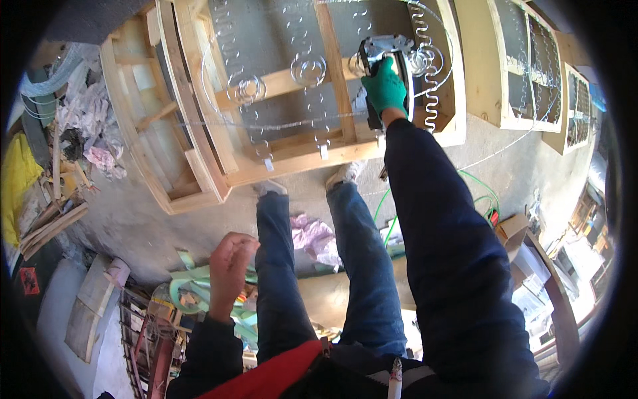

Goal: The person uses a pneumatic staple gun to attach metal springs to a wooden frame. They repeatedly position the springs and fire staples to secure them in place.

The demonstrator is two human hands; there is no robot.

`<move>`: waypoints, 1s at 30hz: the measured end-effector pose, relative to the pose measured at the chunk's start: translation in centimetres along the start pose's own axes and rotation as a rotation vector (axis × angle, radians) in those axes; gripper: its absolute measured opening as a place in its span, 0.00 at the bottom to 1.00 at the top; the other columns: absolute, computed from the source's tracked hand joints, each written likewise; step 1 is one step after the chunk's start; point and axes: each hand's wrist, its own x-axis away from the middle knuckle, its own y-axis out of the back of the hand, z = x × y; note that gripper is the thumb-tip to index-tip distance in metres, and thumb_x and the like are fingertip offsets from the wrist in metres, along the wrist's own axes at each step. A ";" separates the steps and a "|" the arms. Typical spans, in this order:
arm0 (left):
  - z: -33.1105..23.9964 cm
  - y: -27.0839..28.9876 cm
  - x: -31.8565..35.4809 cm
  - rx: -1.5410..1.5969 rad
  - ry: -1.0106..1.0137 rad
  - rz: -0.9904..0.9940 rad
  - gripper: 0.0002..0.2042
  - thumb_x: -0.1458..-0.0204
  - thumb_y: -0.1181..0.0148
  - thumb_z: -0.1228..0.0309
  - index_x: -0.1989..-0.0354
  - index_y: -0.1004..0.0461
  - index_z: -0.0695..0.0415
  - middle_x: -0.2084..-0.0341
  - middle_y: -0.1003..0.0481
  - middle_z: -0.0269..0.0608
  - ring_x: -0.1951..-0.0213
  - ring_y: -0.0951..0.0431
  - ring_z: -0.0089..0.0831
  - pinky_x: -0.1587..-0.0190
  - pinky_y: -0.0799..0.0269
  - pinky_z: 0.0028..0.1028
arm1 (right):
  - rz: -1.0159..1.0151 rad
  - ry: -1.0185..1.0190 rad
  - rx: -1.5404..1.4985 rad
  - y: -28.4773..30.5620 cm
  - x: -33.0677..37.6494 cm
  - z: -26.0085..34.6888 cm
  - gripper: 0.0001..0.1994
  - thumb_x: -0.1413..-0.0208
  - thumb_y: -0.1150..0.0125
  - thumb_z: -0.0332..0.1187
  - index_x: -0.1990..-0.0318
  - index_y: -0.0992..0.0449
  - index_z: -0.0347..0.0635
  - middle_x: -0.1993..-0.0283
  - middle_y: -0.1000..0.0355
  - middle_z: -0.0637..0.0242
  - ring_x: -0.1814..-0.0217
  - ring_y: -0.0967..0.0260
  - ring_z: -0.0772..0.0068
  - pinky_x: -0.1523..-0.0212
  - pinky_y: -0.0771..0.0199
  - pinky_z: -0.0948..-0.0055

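My right hand, in a green glove, is wrapped round the grip of a black and silver nail gun. The tool is over the right part of a wooden sofa frame, beside a zigzag spring. More zigzag springs and several round coil springs span the frame, with a thin wire looping across them. My left hand is bare and raised away from the frame, left of my legs. Its fingers are curled together; whatever they may hold is hidden.
More sprung wooden frames stand to the right. A green hose lies on the concrete floor. Crumpled pink sheeting is between my legs. Scrap wood and plastic wrap are piled at the left, a cardboard box at the right.
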 end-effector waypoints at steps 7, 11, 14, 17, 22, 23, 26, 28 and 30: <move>-11.4 -3.8 2.7 0.025 -0.327 0.094 0.05 0.37 0.46 0.81 0.63 0.22 0.65 0.71 0.23 0.43 0.68 0.23 0.28 0.62 0.27 0.27 | -0.298 0.250 -0.190 3.5 3.8 -2.7 0.37 0.46 0.30 0.43 0.31 0.34 0.37 0.52 0.20 0.44 0.54 0.22 0.37 0.46 0.25 0.47; -19.5 -4.1 7.3 0.237 -0.576 0.223 0.09 0.46 0.48 0.82 0.67 0.19 0.67 0.76 0.21 0.45 0.76 0.26 0.31 0.70 0.30 0.31 | -0.174 0.297 -0.360 9.4 13.6 -8.9 0.35 0.39 0.31 0.45 0.30 0.34 0.34 0.45 0.21 0.41 0.47 0.22 0.35 0.43 0.24 0.47; -26.4 -4.0 11.2 0.397 -0.885 0.468 0.11 0.45 0.45 0.76 0.69 0.15 0.67 0.71 0.16 0.48 0.74 0.23 0.37 0.68 0.30 0.35 | 0.162 0.034 -0.409 15.6 24.6 -16.0 0.30 0.38 0.31 0.47 0.35 0.29 0.39 0.42 0.22 0.43 0.41 0.23 0.35 0.44 0.23 0.47; -34.6 -2.6 16.0 0.308 -0.950 0.887 0.12 0.43 0.42 0.74 0.68 0.13 0.66 0.69 0.14 0.48 0.68 0.18 0.39 0.64 0.28 0.35 | 0.384 -0.181 -0.404 22.9 36.8 -22.7 0.29 0.40 0.30 0.48 0.39 0.26 0.36 0.44 0.20 0.43 0.42 0.21 0.40 0.45 0.21 0.50; -41.9 -1.9 23.8 0.236 -1.055 1.547 0.28 0.28 0.49 0.53 0.24 0.37 0.53 0.42 0.18 0.49 0.44 0.18 0.51 0.41 0.28 0.47 | 0.068 -0.705 -1.027 31.7 58.3 -25.5 0.19 0.38 0.32 0.34 0.44 0.23 0.31 0.52 0.20 0.62 0.55 0.22 0.70 0.54 0.21 0.69; -41.4 -1.6 26.4 0.288 -0.994 1.548 0.24 0.27 0.50 0.55 0.29 0.31 0.54 0.43 0.18 0.52 0.48 0.16 0.52 0.43 0.27 0.47 | 0.018 -0.772 -1.069 32.6 62.3 -25.0 0.16 0.37 0.33 0.34 0.47 0.22 0.32 0.54 0.21 0.63 0.56 0.23 0.72 0.57 0.21 0.71; -39.3 -0.7 31.3 -0.041 -0.948 2.053 0.19 0.28 0.49 0.60 0.40 0.22 0.58 0.48 0.17 0.56 0.55 0.15 0.54 0.48 0.24 0.49 | -0.127 -0.881 -1.122 31.8 72.9 -21.6 0.15 0.37 0.33 0.35 0.49 0.23 0.33 0.58 0.24 0.64 0.61 0.22 0.69 0.60 0.20 0.69; -38.2 0.7 35.1 0.183 -0.958 1.849 0.17 0.33 0.43 0.62 0.44 0.21 0.61 0.50 0.18 0.54 0.54 0.16 0.52 0.48 0.22 0.48 | -0.077 -0.996 -1.172 29.4 77.9 -18.4 0.16 0.38 0.32 0.37 0.49 0.23 0.34 0.59 0.23 0.63 0.62 0.21 0.67 0.61 0.21 0.69; -37.8 1.8 37.0 0.219 -1.069 1.776 0.18 0.36 0.38 0.62 0.46 0.20 0.64 0.50 0.19 0.53 0.52 0.17 0.51 0.47 0.22 0.48 | 0.007 -1.072 -1.177 26.6 81.9 -14.8 0.19 0.39 0.30 0.40 0.49 0.22 0.35 0.60 0.22 0.63 0.64 0.18 0.64 0.65 0.23 0.69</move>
